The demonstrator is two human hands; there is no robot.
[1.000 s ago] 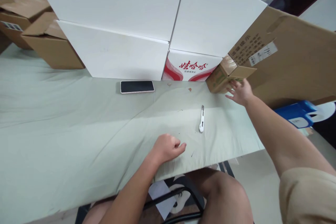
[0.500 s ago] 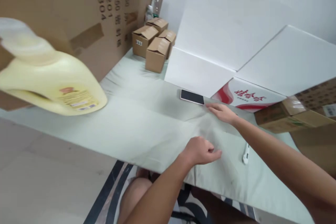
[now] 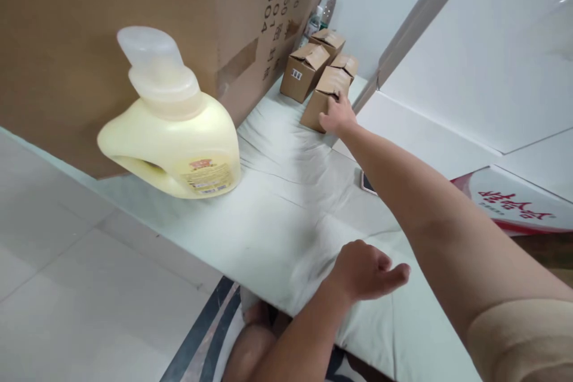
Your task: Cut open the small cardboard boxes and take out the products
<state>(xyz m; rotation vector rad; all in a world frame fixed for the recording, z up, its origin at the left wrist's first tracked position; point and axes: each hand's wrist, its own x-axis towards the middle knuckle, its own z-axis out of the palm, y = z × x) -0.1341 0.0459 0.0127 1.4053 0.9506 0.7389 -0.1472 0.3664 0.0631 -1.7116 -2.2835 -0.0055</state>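
My right hand [image 3: 339,113] reaches to the back of the table, its fingers on the front small brown carton [image 3: 320,98], thumb at its near side. Behind and beside it stand several more small cartons [image 3: 301,74]. My left hand [image 3: 369,270] rests near the table's front edge, fingers curled in and thumb sticking out; whether anything is inside the curl is hidden. A phone [image 3: 367,182] lies on the green cloth, mostly covered by my right forearm.
A yellow jug [image 3: 179,137] stands on the left in front of a large cardboard box [image 3: 147,0]. Clear bottles [image 3: 329,6] stand behind the small cartons. At the right is a white box with red lettering [image 3: 514,203]. The green-clothed table [image 3: 268,221] ends at the front.
My right hand has moved from beside the phone to the front small carton and touches it. The view has turned left. My left hand stays curled near the front edge.
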